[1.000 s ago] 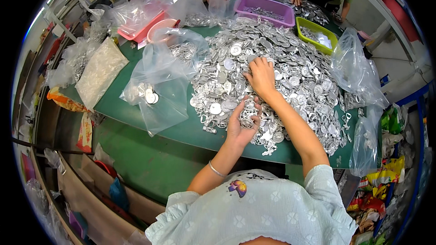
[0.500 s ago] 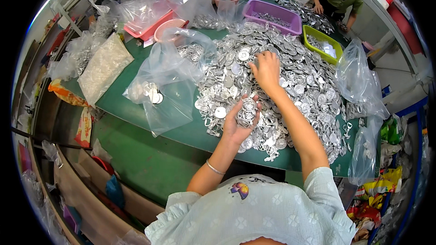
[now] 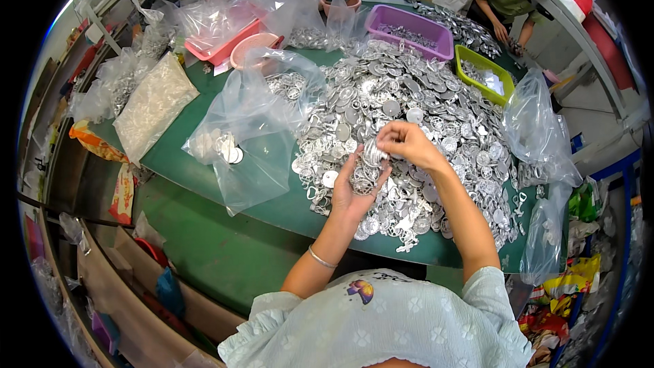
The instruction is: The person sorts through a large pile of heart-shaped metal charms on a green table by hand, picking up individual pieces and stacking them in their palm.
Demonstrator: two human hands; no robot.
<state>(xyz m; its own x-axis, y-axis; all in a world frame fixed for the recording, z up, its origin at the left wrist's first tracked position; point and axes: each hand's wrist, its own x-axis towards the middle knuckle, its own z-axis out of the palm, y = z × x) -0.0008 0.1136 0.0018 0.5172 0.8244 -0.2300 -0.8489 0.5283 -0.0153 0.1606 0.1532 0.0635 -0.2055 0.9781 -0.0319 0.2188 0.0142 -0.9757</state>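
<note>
Head view: silvery metal pieces [image 3: 365, 181] between both hands [image 3: 414, 148].

Downward fisheye view, head height

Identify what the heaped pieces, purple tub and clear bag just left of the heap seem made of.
Heaped pieces: probably metal, silvery-grey, some glinting, others dull; which metal is unclear.
Purple tub: likely smooth plastic, from its even colour and rounded rim.
Clear bag: apparently plastic film, see-through, creased and shiny.
</note>
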